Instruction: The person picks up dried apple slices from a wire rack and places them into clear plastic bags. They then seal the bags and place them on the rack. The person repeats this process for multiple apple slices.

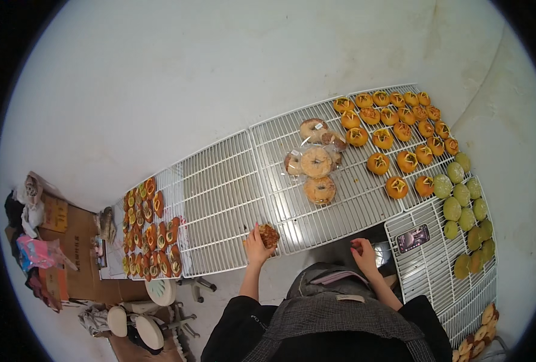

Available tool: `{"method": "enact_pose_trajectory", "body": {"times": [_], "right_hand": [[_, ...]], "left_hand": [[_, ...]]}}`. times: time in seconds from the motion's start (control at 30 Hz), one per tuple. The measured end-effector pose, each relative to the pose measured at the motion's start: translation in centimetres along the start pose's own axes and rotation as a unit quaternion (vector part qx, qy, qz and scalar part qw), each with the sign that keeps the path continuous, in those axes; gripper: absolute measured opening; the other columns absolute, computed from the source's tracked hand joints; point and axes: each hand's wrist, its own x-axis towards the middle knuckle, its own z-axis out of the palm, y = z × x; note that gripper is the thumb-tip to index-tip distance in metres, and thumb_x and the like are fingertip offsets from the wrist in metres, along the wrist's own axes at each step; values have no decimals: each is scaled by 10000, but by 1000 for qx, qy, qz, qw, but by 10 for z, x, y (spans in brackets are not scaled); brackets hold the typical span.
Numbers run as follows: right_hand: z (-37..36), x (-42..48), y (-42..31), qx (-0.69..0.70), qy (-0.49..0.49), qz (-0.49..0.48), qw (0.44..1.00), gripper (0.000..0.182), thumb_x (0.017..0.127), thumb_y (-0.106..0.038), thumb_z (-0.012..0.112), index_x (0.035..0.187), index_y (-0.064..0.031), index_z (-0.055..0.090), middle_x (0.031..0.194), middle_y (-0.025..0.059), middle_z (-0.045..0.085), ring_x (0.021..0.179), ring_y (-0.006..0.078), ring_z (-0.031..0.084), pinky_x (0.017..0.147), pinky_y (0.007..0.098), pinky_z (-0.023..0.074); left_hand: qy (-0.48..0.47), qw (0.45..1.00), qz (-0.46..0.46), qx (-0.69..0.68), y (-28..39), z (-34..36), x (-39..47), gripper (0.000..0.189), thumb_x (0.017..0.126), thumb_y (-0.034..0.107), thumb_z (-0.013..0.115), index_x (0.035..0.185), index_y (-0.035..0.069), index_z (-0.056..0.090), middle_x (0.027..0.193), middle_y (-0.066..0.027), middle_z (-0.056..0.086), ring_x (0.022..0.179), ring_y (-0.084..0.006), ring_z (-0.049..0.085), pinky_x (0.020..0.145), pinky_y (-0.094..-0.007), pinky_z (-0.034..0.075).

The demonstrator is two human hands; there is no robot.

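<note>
My left hand [255, 248] grips a round browned bun with a crumbly topping [269, 235] at the front edge of the white wire rack [213, 199]. The fingers lie along its left side, and the thumb is at its near right. My right hand [365, 259] hangs in front of the rack, fingers loosely bent, with nothing visible in it. Beyond my hands, several ring-shaped breads in clear wrappers [317, 162] are grouped on the middle rack. One more ring bread [320, 190] lies nearest to me in that group.
Persimmon-shaped buns [382, 138] fill the right rack, beside green buns [452, 209]. A lit phone [413, 238] rests on the right side rack [424, 267]. Topped oval breads [151, 236] stand at the left end. Stools [161, 292] and a cardboard box [78, 253] are below left.
</note>
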Motion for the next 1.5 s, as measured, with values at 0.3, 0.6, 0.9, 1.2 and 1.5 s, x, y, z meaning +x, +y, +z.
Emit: {"method": "enact_pose_trajectory", "body": {"times": [0.3, 0.6, 0.9, 1.2, 1.5], "right_hand": [[47, 69, -86, 142, -238, -37, 960, 760, 666, -104, 704, 1305, -144, 294, 1209, 118, 385, 1077, 212, 430, 838, 325, 428], [27, 92, -189, 365, -363, -73, 854, 787, 692, -36, 640, 1341, -57, 195, 1355, 112, 255, 1198, 225, 346, 990, 367, 296], [-11, 95, -266, 702, -433, 68, 562, 533, 827, -134, 477, 1294, -14, 250, 1302, 151, 322, 1210, 273, 328, 1013, 411, 274], [-59, 41, -316, 699, -421, 162, 555, 507, 840, -298, 432, 1254, -25, 326, 1253, 165, 399, 1171, 290, 389, 985, 443, 302], [-98, 1, -353, 597, -484, 185, 613, 586, 761, -459, 516, 1207, -94, 407, 1219, 86, 442, 1091, 225, 412, 928, 411, 327]], "left_hand": [[-57, 946, -59, -312, 24, -36, 7, 976, 568, 226, 764, 1323, 60, 168, 1100, -179, 443, 988, -290, 499, 854, -389, 410], [-111, 850, 60, -511, 149, -186, 1, 888, 659, 112, 718, 1346, 136, 156, 1117, -148, 429, 1063, -240, 459, 890, -350, 395], [93, 776, 177, -598, 169, -268, -28, 872, 731, 606, 491, 1326, 63, 156, 1206, -191, 415, 975, -254, 539, 875, -398, 413], [113, 723, -22, -682, 114, -203, -59, 423, 914, 290, 375, 1246, 41, 291, 1103, -159, 482, 908, -265, 569, 813, -402, 465], [145, 745, -1, -651, 98, -196, -72, 509, 875, 335, 468, 1273, 60, 309, 1182, -148, 464, 982, -267, 538, 840, -393, 447]]}}
